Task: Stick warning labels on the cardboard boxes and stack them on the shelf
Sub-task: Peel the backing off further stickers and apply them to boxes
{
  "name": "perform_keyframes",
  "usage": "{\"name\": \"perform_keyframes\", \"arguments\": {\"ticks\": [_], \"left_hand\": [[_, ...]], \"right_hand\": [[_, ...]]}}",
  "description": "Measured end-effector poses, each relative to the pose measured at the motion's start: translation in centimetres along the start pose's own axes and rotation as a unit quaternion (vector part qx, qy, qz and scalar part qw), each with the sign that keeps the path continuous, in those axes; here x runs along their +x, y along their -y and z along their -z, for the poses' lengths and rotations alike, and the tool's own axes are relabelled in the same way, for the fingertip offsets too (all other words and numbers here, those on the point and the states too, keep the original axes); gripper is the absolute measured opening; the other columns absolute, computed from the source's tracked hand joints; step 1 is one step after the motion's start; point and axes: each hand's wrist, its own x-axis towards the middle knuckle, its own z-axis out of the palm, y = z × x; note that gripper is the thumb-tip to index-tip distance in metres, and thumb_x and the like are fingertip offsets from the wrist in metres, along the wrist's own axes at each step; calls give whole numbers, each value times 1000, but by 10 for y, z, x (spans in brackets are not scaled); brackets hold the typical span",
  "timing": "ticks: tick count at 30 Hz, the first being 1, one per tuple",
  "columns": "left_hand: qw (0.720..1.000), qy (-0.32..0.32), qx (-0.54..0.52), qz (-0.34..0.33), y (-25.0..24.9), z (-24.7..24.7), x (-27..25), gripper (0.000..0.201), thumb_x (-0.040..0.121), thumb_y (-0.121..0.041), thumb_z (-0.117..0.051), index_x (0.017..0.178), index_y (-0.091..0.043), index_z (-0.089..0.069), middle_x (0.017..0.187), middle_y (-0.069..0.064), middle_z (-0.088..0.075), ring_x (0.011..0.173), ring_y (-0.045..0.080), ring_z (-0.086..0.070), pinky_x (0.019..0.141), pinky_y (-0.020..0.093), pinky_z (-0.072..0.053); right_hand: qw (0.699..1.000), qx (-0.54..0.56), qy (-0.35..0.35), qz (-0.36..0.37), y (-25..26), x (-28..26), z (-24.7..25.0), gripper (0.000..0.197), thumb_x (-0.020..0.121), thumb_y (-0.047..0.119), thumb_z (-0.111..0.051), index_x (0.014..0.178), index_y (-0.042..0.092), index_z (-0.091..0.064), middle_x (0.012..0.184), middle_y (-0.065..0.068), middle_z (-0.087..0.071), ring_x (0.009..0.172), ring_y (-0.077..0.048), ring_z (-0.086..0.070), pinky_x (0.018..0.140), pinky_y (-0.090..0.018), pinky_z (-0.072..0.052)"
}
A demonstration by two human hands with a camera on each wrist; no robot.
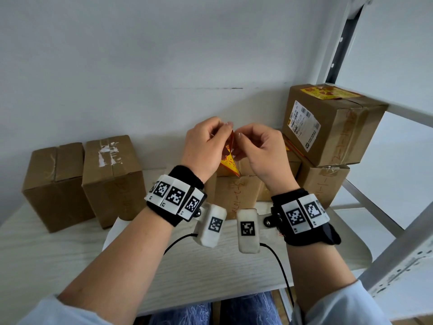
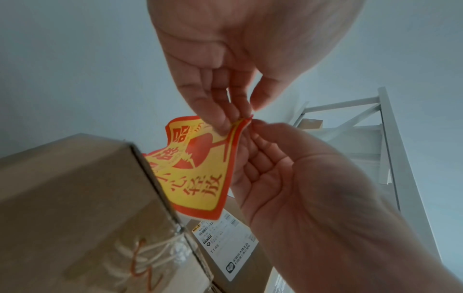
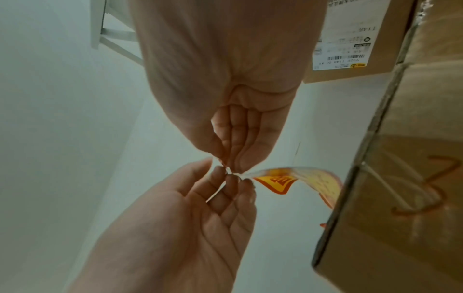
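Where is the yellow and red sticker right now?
In the head view's middle, the yellow and red warning label hangs pinched between the left hand and right hand, above the front cardboard box.

Cardboard boxes: five in view, two at left (image 1: 55,184) (image 1: 112,177), one centre (image 1: 236,195), two stacked at right (image 1: 332,123) (image 1: 325,184). Yellow-and-red warning labels: two, one held (image 1: 230,164), one stuck on the upper stacked box (image 1: 328,92). Hands: two (image 1: 203,146) (image 1: 262,153).

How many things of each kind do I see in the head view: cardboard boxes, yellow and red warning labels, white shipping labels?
cardboard boxes: 6
warning labels: 3, one held, one on the top box, one partly hidden
white shipping label: 1
Total: 10
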Motion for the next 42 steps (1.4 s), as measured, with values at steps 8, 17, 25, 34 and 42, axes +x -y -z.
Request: {"name": "perform_keyframes", "arguments": {"ticks": [8, 17, 25, 34, 42], "left_hand": [[999, -15, 3, -28, 3, -1, -4, 6, 89, -13, -68, 86, -12, -73, 77, -3, -74, 71, 7, -70, 69, 25, -58], [990, 11, 98, -104, 3, 2, -3, 15, 93, -11, -60, 95, -10, -75, 84, -1, -75, 76, 11, -70, 73, 32, -56], [942, 26, 277, -189, -7, 5, -3, 27, 94, -20, -44, 97, -11, -70, 84, 4, -74, 74, 26, -68, 68, 43, -54], [971, 1, 206, -120, 0, 2, -1, 20, 94, -16, -53, 98, -15, -73, 90, 0, -75, 83, 22, -69, 75, 39, -53], [956, 2, 256, -141, -7, 1, -4, 21, 93, -16, -53, 94, -14, -74, 81, 3, -75, 74, 26, -69, 70, 41, -54]], "right_hand": [[1000, 5, -20, -5, 0, 0, -2, 13, 95, 6, -61, 90, 13, -71, 70, -1, -71, 60, -18, -68, 58, -33, -59], [996, -65, -55, 25, -1, 0, 0, 11, 93, 10, -64, 91, 7, -75, 69, 1, -70, 58, -11, -66, 59, -38, -60], [993, -92, -55, 50, -1, 0, 0, 17, 91, 22, -63, 88, 11, -75, 71, 5, -70, 64, -13, -68, 62, -44, -60], [994, -80, -73, 33, 2, 1, 1, 12, 91, 17, -64, 86, 16, -75, 72, 6, -71, 66, -12, -70, 64, -45, -60], [995, -80, -61, 19, 1, -1, 0, 11, 92, 16, -65, 90, 12, -75, 72, 2, -72, 63, -12, -69, 61, -43, -60]]}}
